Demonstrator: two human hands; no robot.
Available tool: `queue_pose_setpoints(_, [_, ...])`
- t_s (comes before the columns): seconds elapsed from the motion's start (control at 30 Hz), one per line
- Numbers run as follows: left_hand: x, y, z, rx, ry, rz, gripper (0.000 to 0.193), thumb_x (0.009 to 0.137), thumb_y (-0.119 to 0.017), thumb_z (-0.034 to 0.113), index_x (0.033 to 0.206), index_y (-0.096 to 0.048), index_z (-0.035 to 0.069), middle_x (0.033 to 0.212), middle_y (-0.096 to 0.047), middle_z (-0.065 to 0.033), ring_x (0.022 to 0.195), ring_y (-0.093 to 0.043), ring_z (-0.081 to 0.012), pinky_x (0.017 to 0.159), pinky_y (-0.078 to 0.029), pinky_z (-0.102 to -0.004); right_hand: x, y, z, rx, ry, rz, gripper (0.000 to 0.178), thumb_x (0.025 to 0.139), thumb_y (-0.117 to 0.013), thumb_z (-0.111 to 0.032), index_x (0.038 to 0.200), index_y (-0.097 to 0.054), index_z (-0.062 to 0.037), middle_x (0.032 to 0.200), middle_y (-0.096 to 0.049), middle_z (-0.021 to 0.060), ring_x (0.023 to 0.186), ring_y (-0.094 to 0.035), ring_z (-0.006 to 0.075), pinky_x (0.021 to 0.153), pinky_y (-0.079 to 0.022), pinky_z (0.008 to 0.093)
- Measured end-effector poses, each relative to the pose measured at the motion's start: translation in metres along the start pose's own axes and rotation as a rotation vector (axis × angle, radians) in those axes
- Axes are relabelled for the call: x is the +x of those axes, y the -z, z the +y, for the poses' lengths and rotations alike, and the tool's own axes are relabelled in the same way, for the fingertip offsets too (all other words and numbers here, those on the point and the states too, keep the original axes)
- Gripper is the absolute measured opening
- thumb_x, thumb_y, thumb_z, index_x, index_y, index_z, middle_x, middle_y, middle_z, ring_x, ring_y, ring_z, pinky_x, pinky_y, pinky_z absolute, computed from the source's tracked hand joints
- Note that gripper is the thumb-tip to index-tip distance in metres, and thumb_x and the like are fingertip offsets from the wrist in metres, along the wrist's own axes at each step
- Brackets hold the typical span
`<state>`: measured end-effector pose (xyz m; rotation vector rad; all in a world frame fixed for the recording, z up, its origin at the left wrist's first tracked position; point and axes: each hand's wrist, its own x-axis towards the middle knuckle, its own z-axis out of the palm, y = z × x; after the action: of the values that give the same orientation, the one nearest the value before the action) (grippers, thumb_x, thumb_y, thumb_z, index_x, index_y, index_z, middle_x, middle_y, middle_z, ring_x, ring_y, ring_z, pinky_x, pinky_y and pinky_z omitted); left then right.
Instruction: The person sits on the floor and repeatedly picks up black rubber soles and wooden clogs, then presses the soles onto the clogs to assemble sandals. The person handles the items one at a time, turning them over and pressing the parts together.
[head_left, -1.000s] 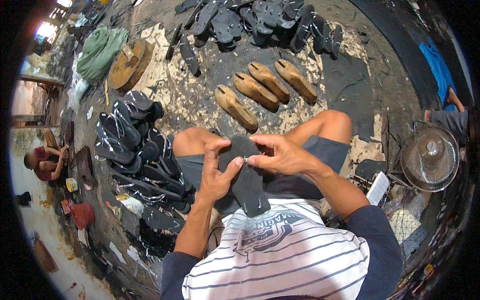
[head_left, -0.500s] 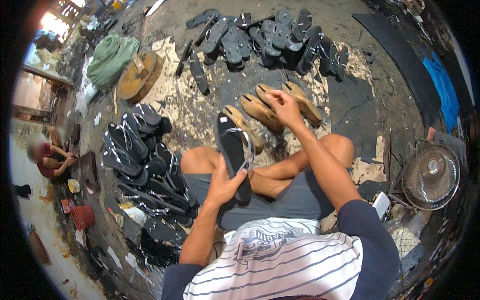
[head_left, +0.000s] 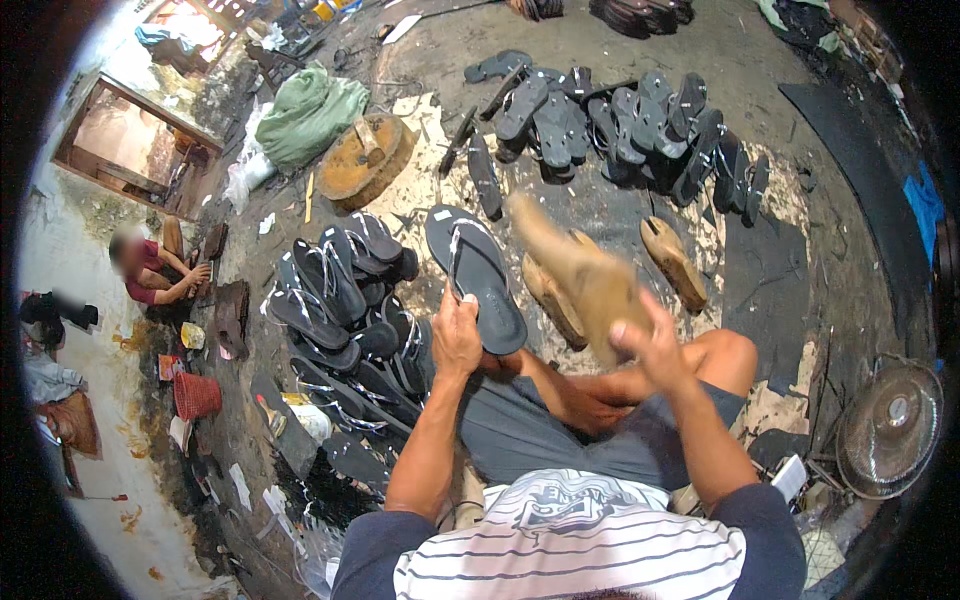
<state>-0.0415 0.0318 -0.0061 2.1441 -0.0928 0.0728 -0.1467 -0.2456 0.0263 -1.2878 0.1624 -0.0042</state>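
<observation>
Sandal (head_left: 484, 283) | left hand (head_left: 457, 342) gripping its edge | right hand (head_left: 650, 348) gripping blurred wooden last (head_left: 592, 285) | best steadied apart, sandal unbent

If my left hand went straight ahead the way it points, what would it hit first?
Past the held sandal, your left hand would likely meet the dark sandal on the floor ahead; depth is unclear, so it might pass above or brush the wooden last in your right hand.

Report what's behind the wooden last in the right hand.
Behind the held last, another last shows partly at left; a brown sliver, probably one more, peeks out above. Their covered parts cannot be seen.
</observation>
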Motion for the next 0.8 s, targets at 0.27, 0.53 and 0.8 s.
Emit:
queue_pose_setpoints(0.27, [-0.047, -0.025, 0.022, -0.022, -0.385, -0.145, 0.058, 0.097, -0.049, 0.024, 0.142, -0.038, -0.012, 0.098, -0.063, -0.0263, 0.084, -0.065, -0.0388, 0.075, -0.051, -0.0450, -0.034, -0.064, 0.021, -0.492, 0.231, 0.154, 0.066, 0.084, -0.074, -0.022, 0.138, -0.049, 0.0055, 0.126, -0.060, 0.0250, 0.116, -0.059, 0.0328, 0.101, -0.045, 0.0416])
queue_pose_setpoints(0.53, [0.030, 0.033, 0.074, -1.079, -0.110, -0.061, 0.078, 0.101, -0.032, 0.065, 0.153, -0.032, 0.008, 0.152, -0.039, -0.0163, 0.141, -0.037, -0.0317, 0.117, -0.030, -0.0468, -0.050, -0.087, 0.012, -0.560, 0.552, 0.079, 0.070, 0.077, -0.080, -0.015, 0.138, -0.049, 0.0016, 0.129, -0.057, 0.0218, 0.116, -0.054, 0.0365, 0.100, -0.042, 0.0450])
queue_pose_setpoints(0.8, [-0.006, 0.021, 0.100, -1.169, 0.016, -0.100, 0.061, 0.106, -0.032, 0.053, 0.150, -0.028, 0.011, 0.134, -0.053, -0.0130, 0.125, -0.053, -0.0303, 0.104, -0.047, -0.0454, -0.051, -0.087, 0.018, -0.660, 0.731, 0.070, 0.074, 0.074, -0.085, -0.015, 0.136, -0.047, -0.0026, 0.135, -0.050, 0.0215, 0.117, -0.049, 0.0360, 0.099, -0.037, 0.0463])
